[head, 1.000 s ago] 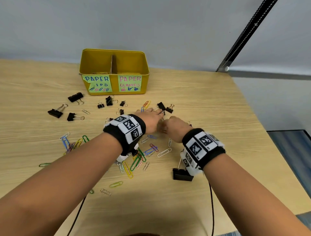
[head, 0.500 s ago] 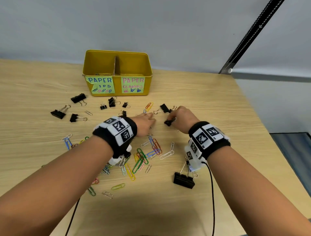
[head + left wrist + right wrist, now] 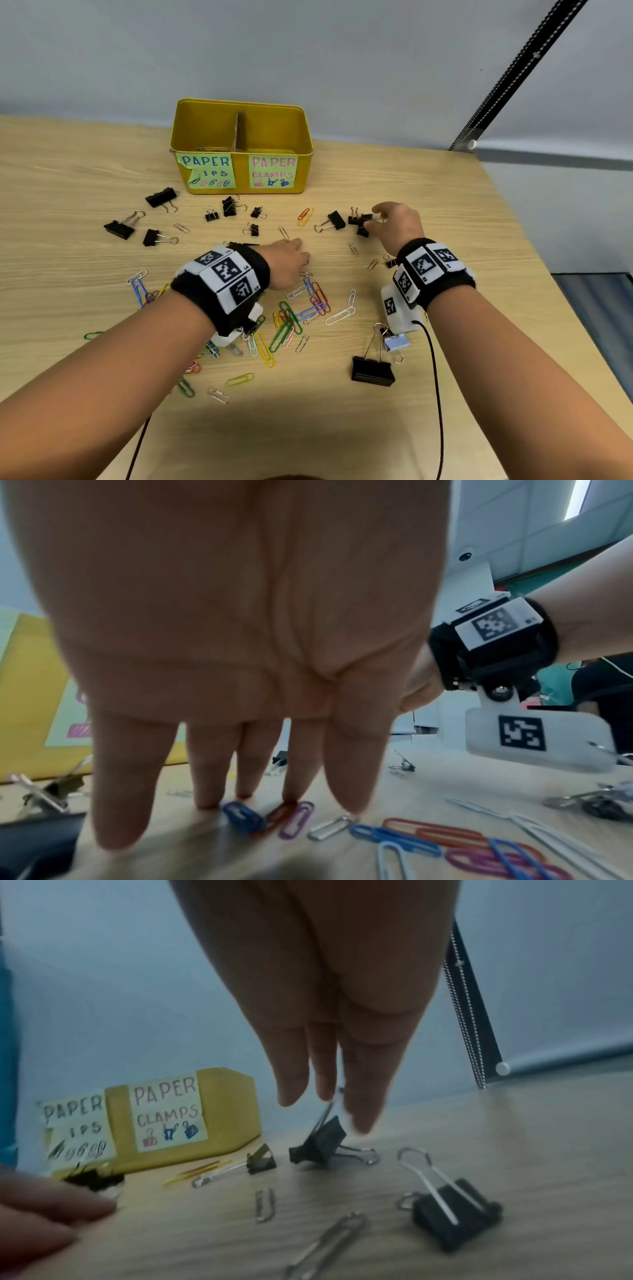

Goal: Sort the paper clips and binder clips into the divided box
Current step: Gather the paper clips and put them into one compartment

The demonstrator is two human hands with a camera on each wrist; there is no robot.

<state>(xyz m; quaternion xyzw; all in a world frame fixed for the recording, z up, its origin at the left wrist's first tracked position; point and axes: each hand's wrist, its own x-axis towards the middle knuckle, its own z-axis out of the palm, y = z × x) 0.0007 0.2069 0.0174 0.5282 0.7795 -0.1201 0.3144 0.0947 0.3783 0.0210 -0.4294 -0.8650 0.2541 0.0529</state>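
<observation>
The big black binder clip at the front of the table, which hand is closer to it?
Right. The right hand is beyond the big black binder clip, almost straight behind it, holding a small black clip. The left hand is farther off to the side, over the paper clips.

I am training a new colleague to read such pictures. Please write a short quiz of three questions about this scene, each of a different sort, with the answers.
1. True or false: the left hand grips a binder clip.
2. Which label marks the right compartment of the yellow box? A: PAPER CLAMPS. B: PENS. C: STAPLES.
3. What does the right hand pinch?

Key
1. False: its straight fingers touch down among paper clips.
2. A.
3. The wire handle of a small black binder clip.
</observation>
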